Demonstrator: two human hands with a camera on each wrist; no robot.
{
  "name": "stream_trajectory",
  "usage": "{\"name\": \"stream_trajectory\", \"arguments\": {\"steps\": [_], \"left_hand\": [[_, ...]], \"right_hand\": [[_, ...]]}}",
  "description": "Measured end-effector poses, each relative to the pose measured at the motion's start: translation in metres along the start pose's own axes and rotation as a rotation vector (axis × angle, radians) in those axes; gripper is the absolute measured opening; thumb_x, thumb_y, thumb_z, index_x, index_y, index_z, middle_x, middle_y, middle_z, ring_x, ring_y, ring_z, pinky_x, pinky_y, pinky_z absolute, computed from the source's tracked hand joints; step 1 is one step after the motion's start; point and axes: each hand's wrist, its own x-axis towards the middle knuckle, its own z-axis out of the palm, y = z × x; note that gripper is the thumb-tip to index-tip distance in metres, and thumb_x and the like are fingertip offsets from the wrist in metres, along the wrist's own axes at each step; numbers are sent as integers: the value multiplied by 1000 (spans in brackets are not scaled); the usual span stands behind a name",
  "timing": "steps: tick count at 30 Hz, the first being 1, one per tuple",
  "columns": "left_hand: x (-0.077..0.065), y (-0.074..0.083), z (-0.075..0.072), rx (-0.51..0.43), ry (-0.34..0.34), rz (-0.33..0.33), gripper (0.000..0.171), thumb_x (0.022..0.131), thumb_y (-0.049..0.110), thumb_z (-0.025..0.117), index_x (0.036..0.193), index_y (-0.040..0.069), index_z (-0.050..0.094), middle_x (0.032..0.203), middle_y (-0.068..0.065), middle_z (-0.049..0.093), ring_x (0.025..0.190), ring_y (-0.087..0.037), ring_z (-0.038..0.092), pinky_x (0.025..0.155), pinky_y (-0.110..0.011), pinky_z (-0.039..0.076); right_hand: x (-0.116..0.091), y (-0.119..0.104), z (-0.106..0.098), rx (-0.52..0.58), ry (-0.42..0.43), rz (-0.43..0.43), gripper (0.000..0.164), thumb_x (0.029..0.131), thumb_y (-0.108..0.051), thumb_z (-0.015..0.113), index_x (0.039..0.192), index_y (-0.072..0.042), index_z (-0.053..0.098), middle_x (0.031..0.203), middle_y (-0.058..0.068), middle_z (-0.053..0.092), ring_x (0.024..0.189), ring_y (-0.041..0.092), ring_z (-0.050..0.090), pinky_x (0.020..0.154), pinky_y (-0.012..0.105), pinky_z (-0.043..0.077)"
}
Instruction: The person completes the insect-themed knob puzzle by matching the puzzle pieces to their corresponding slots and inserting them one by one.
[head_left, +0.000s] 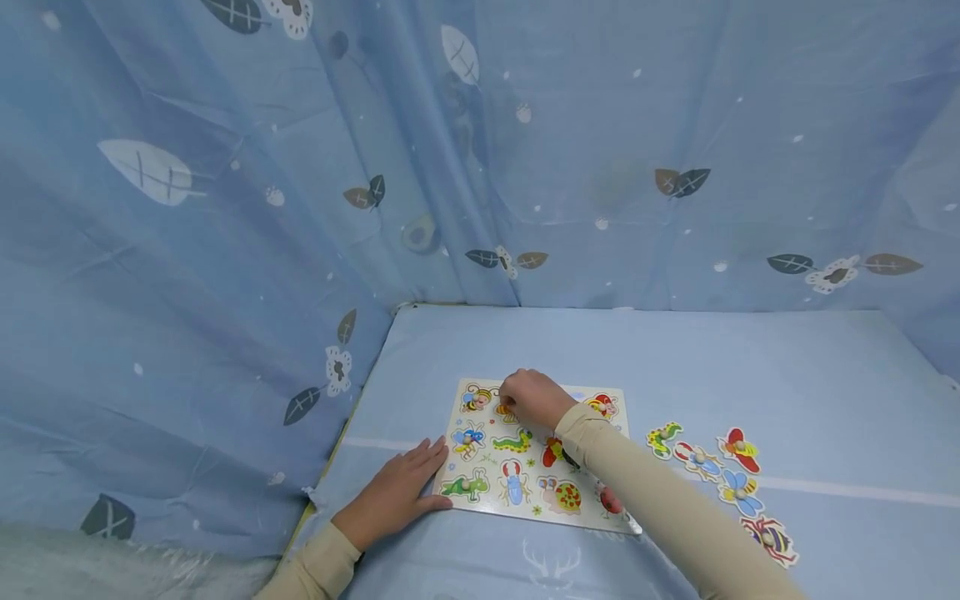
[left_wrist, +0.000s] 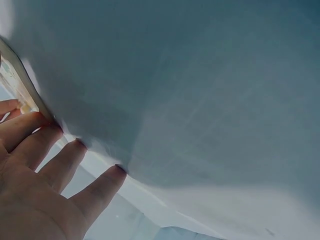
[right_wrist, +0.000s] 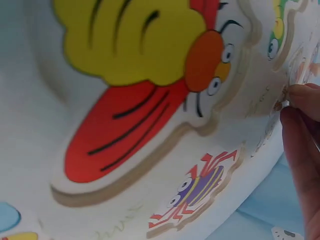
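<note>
A wooden insect puzzle board lies on the table with printed recesses and several knobbed pieces. My left hand rests flat at its left edge, fingers extended; the left wrist view shows the fingers against the table cloth beside the board. At the top row, my right hand pinches the small knob of a puzzle piece between thumb and finger. An orange striped part shows below that hand, the rest being hidden. The right wrist view shows a red-winged insect recess and a spider recess.
Several loose pieces lie right of the board: a green caterpillar, a blue beetle, a red-winged insect, a blue-winged insect and a spider. Blue patterned curtains stand behind and left of the table.
</note>
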Motion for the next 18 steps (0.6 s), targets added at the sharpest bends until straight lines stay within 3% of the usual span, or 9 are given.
{"name": "stream_trajectory", "arguments": {"steps": [4, 13, 18], "left_hand": [[0, 3, -5, -2, -5, -11, 85, 93, 53, 70, 158, 7, 42, 168, -8, 37, 155, -36, 36, 118, -67, 35], [0, 6, -3, -33, -22, -18, 86, 92, 52, 72, 158, 5, 43, 167, -11, 37, 154, -38, 36, 118, -69, 35], [1, 4, -2, -19, -22, -18, 86, 92, 55, 71, 158, 6, 42, 167, -10, 37, 155, -37, 36, 118, -68, 35]], "right_hand": [[-2, -1, -3, 26, 22, 13, 17, 96, -4, 71, 85, -14, 81, 82, -2, 76, 67, 8, 61, 67, 25, 54], [-4, -1, 2, 21, 8, 25, 18, 97, -4, 70, 83, -13, 77, 81, -2, 74, 66, 9, 56, 66, 26, 52], [-12, 0, -6, 66, -47, 32, 20, 96, 1, 68, 105, -12, 80, 105, 2, 78, 93, 18, 71, 84, 32, 60]]}}
